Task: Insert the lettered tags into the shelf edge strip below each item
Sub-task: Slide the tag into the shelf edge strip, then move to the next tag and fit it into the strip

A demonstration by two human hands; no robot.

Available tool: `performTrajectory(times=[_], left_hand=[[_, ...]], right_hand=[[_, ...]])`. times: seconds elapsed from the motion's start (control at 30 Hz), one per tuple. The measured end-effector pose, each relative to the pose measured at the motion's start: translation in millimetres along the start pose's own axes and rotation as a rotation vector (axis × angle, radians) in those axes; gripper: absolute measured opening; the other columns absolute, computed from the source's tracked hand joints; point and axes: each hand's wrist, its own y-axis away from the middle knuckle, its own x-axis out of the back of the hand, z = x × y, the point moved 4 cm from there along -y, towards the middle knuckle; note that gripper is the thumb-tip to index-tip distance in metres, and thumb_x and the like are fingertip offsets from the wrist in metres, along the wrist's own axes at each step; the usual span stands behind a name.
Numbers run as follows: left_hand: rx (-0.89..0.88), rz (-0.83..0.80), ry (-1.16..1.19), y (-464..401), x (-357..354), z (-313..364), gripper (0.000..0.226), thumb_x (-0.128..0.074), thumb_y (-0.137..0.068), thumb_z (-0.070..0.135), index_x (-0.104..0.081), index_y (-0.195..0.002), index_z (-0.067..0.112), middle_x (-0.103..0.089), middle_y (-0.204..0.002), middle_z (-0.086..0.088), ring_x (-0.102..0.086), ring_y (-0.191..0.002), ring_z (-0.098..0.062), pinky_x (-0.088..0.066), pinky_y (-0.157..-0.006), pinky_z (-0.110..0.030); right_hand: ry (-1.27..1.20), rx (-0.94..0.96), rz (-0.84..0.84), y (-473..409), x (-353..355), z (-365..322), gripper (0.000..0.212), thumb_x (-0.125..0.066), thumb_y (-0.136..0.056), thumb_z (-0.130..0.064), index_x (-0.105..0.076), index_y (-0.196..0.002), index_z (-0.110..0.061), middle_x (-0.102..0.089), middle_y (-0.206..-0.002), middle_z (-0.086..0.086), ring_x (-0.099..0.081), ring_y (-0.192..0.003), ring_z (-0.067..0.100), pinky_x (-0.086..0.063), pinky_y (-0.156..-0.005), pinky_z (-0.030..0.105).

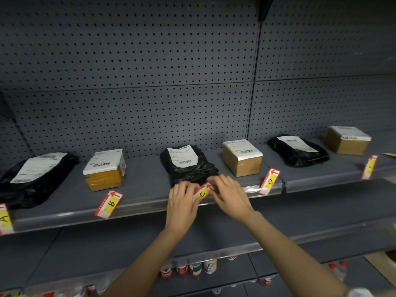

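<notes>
My left hand point(181, 201) and my right hand point(230, 195) pinch the two ends of the tag lettered C point(202, 193) at the shelf edge strip point(150, 207), just below the middle black parcel point(189, 165). Tags A point(4, 218), B point(109, 204) and D point(269, 181) sit in the strip under the left black parcel point(35, 175), a brown box point(105, 169) and another brown box point(243, 157). A further tag point(370, 167) stands at the right, its letter blurred, near a third black parcel point(297, 150) and a box point(347, 139).
A grey pegboard wall point(150, 82) backs the shelf. Lower shelves point(235, 249) run beneath my arms, with several bottles and cans point(192, 269) on the bottom level. An upright post point(254, 82) divides the two shelf bays.
</notes>
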Motion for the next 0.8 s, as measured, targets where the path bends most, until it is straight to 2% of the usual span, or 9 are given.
performTrajectory(times=[0.13, 0.27, 0.37, 0.47, 0.63, 0.8], left_hand=[[-0.044, 0.028, 0.056, -30, -5, 41, 0.027, -0.066, -0.079, 0.017, -0.056, -0.104, 0.019, -0.057, -0.102, -0.005, -0.051, -0.093, -0.026, -0.037, -0.082, -0.035], [-0.137, 0.006, 0.094, -45, -32, 96, 0.024, -0.064, -0.081, 0.015, -0.056, -0.104, 0.019, -0.059, -0.102, -0.005, -0.052, -0.093, -0.026, -0.042, -0.081, -0.039], [-0.222, -0.005, 0.121, -61, -60, 147, 0.021, -0.063, -0.082, 0.017, -0.055, -0.102, 0.021, -0.062, -0.101, -0.002, -0.055, -0.093, -0.024, -0.039, -0.081, -0.034], [-0.215, 0.003, 0.192, -80, -87, 202, 0.02, -0.063, -0.082, 0.018, -0.055, -0.1, 0.021, -0.065, -0.098, -0.001, -0.057, -0.091, -0.024, -0.032, -0.079, -0.03], [-0.205, -0.055, 0.277, -99, -134, 295, 0.023, -0.062, -0.082, 0.02, -0.054, -0.104, 0.019, -0.063, -0.095, -0.003, -0.055, -0.092, -0.024, -0.041, -0.079, -0.037], [-0.134, -0.077, 0.367, -102, -180, 365, 0.021, -0.064, -0.08, 0.017, -0.057, -0.1, 0.019, -0.063, -0.092, -0.001, -0.054, -0.089, -0.022, -0.04, -0.078, -0.034]], right_hand=[[-0.008, -0.047, 0.049, 12, 26, 27, 0.027, -0.051, -0.091, -0.028, -0.049, -0.118, -0.024, -0.056, -0.114, -0.002, -0.051, -0.105, 0.017, -0.04, -0.084, 0.03], [0.083, -0.069, 0.057, 34, 61, 75, 0.022, -0.053, -0.087, -0.021, -0.054, -0.109, -0.018, -0.058, -0.108, 0.003, -0.054, -0.1, 0.025, -0.04, -0.081, 0.034], [0.137, -0.108, 0.063, 54, 95, 122, 0.023, -0.05, -0.086, -0.019, -0.055, -0.108, -0.019, -0.057, -0.111, 0.002, -0.052, -0.1, 0.025, -0.036, -0.079, 0.034], [0.162, -0.15, 0.077, 76, 134, 171, 0.025, -0.05, -0.085, -0.019, -0.056, -0.109, -0.021, -0.057, -0.111, 0.001, -0.051, -0.1, 0.024, -0.035, -0.08, 0.033], [0.186, -0.207, 0.073, 124, 195, 255, 0.025, -0.051, -0.089, -0.02, -0.056, -0.113, -0.021, -0.058, -0.112, 0.002, -0.053, -0.102, 0.023, -0.036, -0.083, 0.034], [0.223, -0.27, 0.061, 173, 238, 334, 0.021, -0.05, -0.09, -0.02, -0.058, -0.11, -0.023, -0.059, -0.109, 0.0, -0.054, -0.105, 0.022, -0.038, -0.084, 0.035]])
